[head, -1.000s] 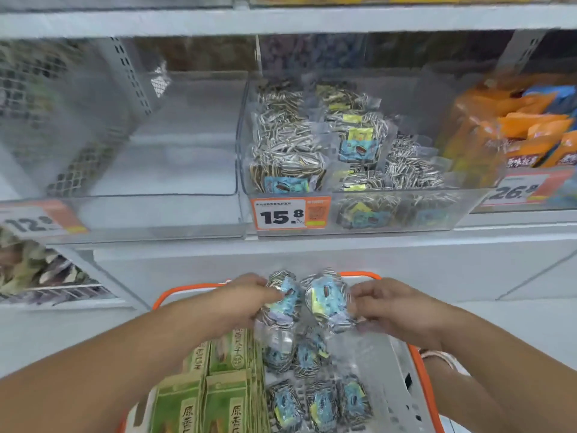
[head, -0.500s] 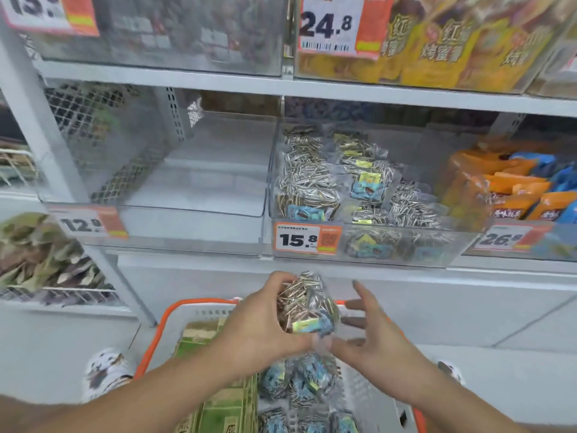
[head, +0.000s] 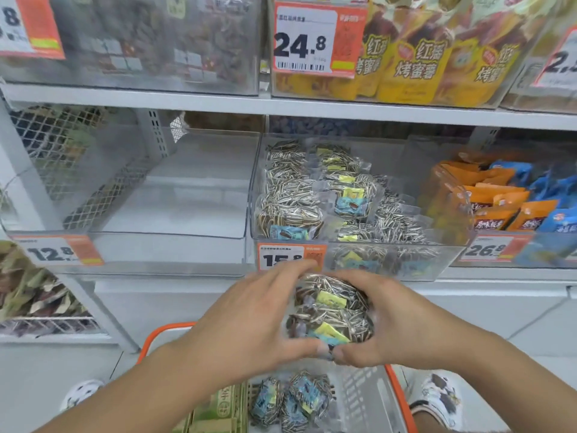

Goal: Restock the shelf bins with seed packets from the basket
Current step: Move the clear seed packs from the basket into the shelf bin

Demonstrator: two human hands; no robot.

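Two clear packets of striped sunflower seeds (head: 331, 310) are stacked between my hands, just below the front of the clear shelf bin (head: 390, 260) priced 15.8. My left hand (head: 249, 320) grips their left side, thumb underneath. My right hand (head: 384, 320) grips the right side, fingers curled over the top. That bin holds several similar seed packets (head: 293, 195). Below, the orange-rimmed basket (head: 396, 392) holds more seed packets (head: 293, 401) and green packets (head: 215, 414).
An empty clear bin (head: 175, 245) priced 12.8 sits left of the seed bin. A bin of orange and blue packets (head: 505, 198) is on the right. The shelf above carries yellow bags (head: 415, 57) priced 24.8. My feet in patterned shoes (head: 437, 398) flank the basket.
My hands rose from the basket toward the 15.8 bin. One second ago each hand held one packet; now both hands clasp the stacked packets together, and my view has tilted upward.
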